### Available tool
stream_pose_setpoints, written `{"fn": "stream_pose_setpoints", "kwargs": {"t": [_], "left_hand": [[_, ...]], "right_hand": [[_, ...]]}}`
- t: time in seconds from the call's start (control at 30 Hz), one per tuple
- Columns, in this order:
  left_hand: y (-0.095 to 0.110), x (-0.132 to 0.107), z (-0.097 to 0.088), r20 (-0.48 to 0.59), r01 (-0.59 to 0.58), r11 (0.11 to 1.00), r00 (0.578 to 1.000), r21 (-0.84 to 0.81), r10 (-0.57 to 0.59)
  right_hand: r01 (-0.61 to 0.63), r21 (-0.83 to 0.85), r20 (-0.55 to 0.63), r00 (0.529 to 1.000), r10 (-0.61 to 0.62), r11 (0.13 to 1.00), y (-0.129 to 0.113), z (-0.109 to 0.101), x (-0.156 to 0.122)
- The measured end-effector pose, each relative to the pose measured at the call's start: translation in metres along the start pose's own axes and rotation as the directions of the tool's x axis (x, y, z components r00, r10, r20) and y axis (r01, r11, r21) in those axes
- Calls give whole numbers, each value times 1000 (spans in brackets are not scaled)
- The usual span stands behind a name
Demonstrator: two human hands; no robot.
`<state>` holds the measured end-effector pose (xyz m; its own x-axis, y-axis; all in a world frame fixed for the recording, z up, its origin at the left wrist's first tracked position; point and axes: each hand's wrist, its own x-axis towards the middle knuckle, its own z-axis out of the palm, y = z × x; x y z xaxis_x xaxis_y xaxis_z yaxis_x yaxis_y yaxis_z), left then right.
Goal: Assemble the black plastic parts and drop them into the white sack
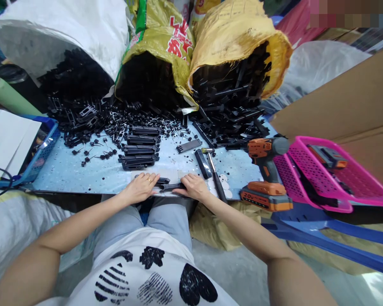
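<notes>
At the front edge of the blue table, my left hand [141, 187] lies closed over the left end of a long black plastic part [162, 181]. My right hand [193, 187] grips the right end of a slim black plastic piece [174, 186], thumb and fingers pressed around it. Between the hands the two pieces meet or overlap; how they join is too small to tell. Just beyond, several similar black plastic assemblies [141, 151] lie in a stacked row. A hammer [216, 174] and a flat black strip [203, 163] rest right of my right hand.
An orange cordless drill [262, 157] stands at the right beside pink baskets [347, 182]. Heaps of small black parts [115, 123] spill from a white sack [70, 25], a green-yellow sack [156, 42] and a yellow sack [232, 29]. A blue basket [47, 140] sits left.
</notes>
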<state>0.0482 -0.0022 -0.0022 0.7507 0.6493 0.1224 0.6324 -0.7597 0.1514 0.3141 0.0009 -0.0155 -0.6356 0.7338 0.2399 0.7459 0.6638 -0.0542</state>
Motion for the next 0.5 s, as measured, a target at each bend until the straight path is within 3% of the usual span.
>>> {"fn": "stream_pose_setpoints", "kwargs": {"t": [0.07, 0.17, 0.23, 0.33, 0.4, 0.5], "left_hand": [[-5, -4, -6, -32, 35, 999, 999, 4, -35], [5, -12, -27, -140, 49, 992, 988, -115, -65], [24, -20, -48, -230, -46, 952, 973, -303, -26], [57, -34, -75, -347, -192, 794, 938, -577, -26], [71, -39, -85, -394, -225, 716, 916, -661, -75], [77, -42, -89, -401, -209, 687, 907, -696, -130]], "right_hand": [[19, 34, -54, 998, -18, 999, -4, -11, 4], [171, 225, -131, 981, -144, 959, -19, -43, 11], [296, 442, -168, 955, -246, 847, -36, -68, 14], [356, 714, -209, 930, -302, 603, -64, -92, 17], [340, 806, -232, 934, -270, 484, -82, -93, 19], [315, 871, -275, 948, -157, 377, -99, -79, 22]]}}
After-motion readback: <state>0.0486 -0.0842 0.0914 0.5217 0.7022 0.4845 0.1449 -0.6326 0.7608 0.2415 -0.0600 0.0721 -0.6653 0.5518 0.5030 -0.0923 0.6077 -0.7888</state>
